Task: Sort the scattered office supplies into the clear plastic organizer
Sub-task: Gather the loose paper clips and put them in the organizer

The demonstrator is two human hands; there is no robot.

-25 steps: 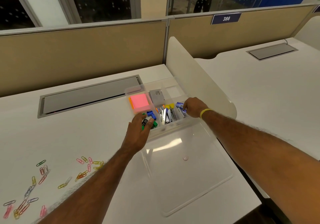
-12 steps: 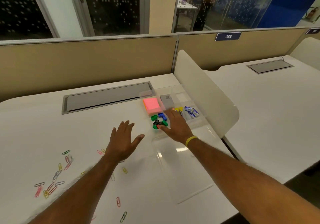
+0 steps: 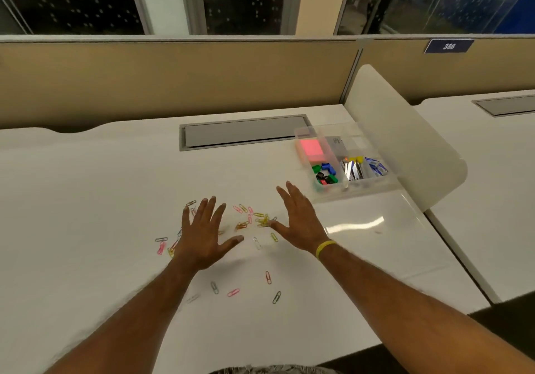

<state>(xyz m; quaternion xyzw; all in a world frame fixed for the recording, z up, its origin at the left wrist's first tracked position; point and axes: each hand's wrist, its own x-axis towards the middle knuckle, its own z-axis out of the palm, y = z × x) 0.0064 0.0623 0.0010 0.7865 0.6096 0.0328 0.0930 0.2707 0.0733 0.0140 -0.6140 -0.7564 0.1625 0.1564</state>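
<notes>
Presently, left hand (image 3: 202, 237) and right hand (image 3: 299, 223) are hovering, fingers spread wide and empty, flanking scattered coloured wire paper clips (image 3: 249, 220) lying on the white bench (image 3: 86, 199); the clear plastic compartmented organizer (image 3: 364, 191) is sitting right of them.

You've got two hands out: left hand (image 3: 202, 236) at about 7 o'clock of the paper clips (image 3: 252, 220), right hand (image 3: 298, 220) at 3 o'clock. Clips: roughly two dozen showing, some hidden under your palms, so no exact count. One clear organizer (image 3: 373, 186) at 2 o'clock, with one pink sticky note pad (image 3: 311, 149), about six binder clips (image 3: 325, 174) in green, blue and black, and a blurry bunch of silver bits I can't count. One yellow wristband (image 3: 324, 248).
</notes>
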